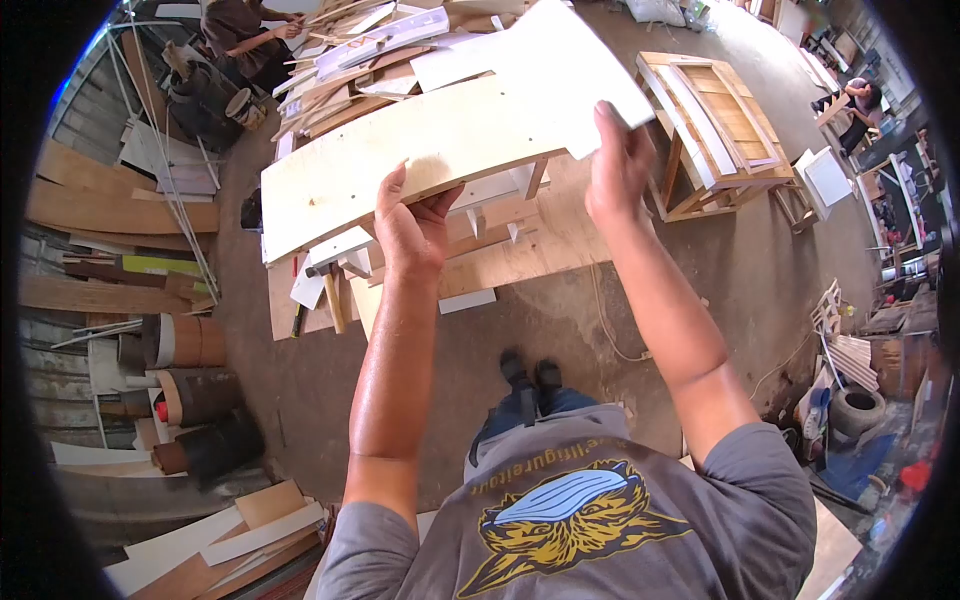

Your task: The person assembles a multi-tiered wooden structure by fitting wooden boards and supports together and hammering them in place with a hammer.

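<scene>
A large pale wooden panel [450, 130] with a curved near edge and a wider white end at the upper right spans the space before me. My left hand [412, 222] grips its near edge around the middle, thumb on top and fingers underneath. At the white end's lower corner, my right hand [620, 165] holds on with its thumb up; its other fingers are partly hidden. Below the panel, a white frame with short crosspieces [478, 222] shows over a plywood work surface [550, 243]. A hammer [333, 300] lies at the left of that surface.
Scrap wood [390, 60] is heaped beyond the panel. A wooden frame on a stand [715, 130] is at the right. One person [245, 35] is at the upper left, another [860, 105] at the far right. Rolls of material [195, 395] lie at the left.
</scene>
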Tool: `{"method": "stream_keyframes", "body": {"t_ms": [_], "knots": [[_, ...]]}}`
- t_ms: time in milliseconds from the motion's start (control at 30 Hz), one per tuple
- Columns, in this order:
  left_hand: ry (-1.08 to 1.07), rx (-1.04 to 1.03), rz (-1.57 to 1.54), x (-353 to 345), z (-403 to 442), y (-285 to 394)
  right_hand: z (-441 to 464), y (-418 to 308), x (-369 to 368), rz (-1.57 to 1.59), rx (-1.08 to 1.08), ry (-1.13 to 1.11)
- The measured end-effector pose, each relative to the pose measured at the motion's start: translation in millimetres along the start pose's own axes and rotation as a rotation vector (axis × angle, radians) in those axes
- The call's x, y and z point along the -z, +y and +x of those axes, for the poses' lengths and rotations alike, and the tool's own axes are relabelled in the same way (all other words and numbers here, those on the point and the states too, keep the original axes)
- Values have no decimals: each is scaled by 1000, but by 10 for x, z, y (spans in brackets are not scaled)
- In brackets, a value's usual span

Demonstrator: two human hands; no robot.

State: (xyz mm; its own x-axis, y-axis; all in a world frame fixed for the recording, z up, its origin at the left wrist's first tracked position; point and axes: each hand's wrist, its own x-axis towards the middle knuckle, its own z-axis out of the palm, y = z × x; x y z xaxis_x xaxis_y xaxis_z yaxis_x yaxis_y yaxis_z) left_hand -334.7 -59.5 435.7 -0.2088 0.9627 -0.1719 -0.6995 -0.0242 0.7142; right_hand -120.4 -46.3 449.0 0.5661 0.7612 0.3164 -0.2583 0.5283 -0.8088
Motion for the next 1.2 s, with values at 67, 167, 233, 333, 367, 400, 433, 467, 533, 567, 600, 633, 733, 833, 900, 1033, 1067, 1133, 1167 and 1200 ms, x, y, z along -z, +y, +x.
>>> {"method": "stream_keyframes", "body": {"t_ms": [67, 167, 233, 333, 367, 400, 433, 467, 533, 567, 600, 633, 733, 833, 900, 1033, 1067, 1133, 1167, 1200], "knots": [[-29, -16, -4, 37, -7, -14, -232, 105, 366, -92, 215, 8], [-27, -30, -28, 37, 13, 24, -700, 316, 972, -266, 277, -34], [-27, -42, -49, 46, 47, 65, -1165, 704, 1430, -367, 115, -96], [-36, -59, -83, 58, 159, 126, -1789, 1071, 1897, -647, 52, -259], [-49, -59, -81, 61, 190, 148, -1896, 1177, 1920, -757, 103, -333], [-56, -59, -80, 60, 201, 177, -1994, 1277, 1902, -867, 150, -410], [-61, -56, -76, 68, 209, 207, -2094, 1397, 1859, -977, 192, -488], [-50, -49, -88, 75, 217, 215, -2196, 1554, 1815, -1001, 85, -481], [-79, -38, -69, 103, 203, 223, -2335, 1933, 1684, -1040, -124, -465], [-96, -34, -59, 110, 196, 230, -2394, 2151, 1628, -1065, -128, -452], [-80, -39, -63, 91, 183, 224, -2445, 2386, 1566, -1089, -132, -437], [-64, -42, -66, 62, 151, 196, -2475, 2541, 1496, -1112, -138, -421], [-71, -87, -92, 57, 184, 197, -2498, 2875, 1399, -1097, -141, -374], [-55, -132, -88, 88, 267, 343, -2540, 3022, 1473, -1126, -175, -409], [-50, -127, -81, 168, 264, 446, -2572, 3059, 1495, -1107, -132, -407], [-106, -78, -66, 288, 161, 485, -2390, 3184, 1248, -1178, -258, -430], [-110, -73, -41, 317, 132, 445, -2321, 3226, 1160, -1177, -282, -439], [-137, -27, -6, 315, 18, 370, -2217, 3338, 1017, -1171, -330, -456], [-111, -29, 25, 273, -64, 317, -2200, 3391, 979, -1197, -310, -452], [-116, -17, 29, 254, -98, 275, -2193, 3461, 961, -1223, -290, -448]]}}
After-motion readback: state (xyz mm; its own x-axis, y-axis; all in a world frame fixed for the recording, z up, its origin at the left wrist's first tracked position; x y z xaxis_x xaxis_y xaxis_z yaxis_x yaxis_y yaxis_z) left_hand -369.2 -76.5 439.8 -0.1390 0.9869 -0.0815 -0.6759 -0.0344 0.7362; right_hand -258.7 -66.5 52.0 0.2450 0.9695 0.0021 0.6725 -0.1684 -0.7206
